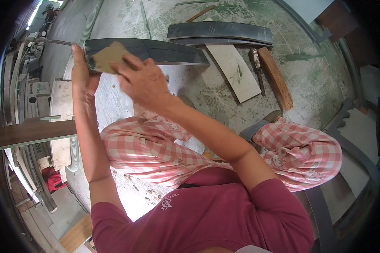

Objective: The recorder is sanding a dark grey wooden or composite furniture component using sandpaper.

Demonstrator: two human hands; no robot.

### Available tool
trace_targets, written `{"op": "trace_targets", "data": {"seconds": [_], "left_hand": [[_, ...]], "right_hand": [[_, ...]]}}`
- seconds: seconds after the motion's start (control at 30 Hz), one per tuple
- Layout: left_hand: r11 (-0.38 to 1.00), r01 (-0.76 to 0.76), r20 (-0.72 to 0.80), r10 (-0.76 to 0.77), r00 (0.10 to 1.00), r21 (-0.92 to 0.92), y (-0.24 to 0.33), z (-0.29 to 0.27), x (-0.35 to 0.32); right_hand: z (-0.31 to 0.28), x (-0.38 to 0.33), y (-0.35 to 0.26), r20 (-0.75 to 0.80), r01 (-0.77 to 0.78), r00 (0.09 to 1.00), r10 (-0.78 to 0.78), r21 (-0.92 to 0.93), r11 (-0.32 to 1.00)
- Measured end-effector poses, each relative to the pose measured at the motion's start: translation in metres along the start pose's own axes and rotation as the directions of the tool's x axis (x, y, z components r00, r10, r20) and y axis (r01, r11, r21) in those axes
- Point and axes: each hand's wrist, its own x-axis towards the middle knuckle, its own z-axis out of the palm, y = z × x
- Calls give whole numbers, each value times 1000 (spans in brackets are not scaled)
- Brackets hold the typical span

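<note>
My left hand [83,74] grips the left end of a dark grey curved board [164,49], thumb up at its end and the other fingers hidden behind or under it. Pinched in my right hand [144,82] is a tan sheet that looks like sandpaper [109,57]. The sheet lies against the board's face near that left end. The board slants slightly down toward its right end, off to the front of my knees.
Beyond lie two stacked dark curved boards [219,31]. A pale flat panel [234,71], a chisel-like hand tool [257,69] and a brown wooden block [275,78] rest on the scuffed floor. Planks [33,134] and a ribbed hose [93,21] are at left.
</note>
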Motion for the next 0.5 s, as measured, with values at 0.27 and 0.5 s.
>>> {"op": "trace_targets", "data": {"seconds": [0.27,0.5], "left_hand": [[985,-33,19,30,999,169,1,-8,1],[985,-50,110,32,993,168,-6,-18,13]], "right_hand": [[24,-53,119,64,-261,957,284,-239,935],[9,-97,199,121,-633,736,666,-224,741]]}}
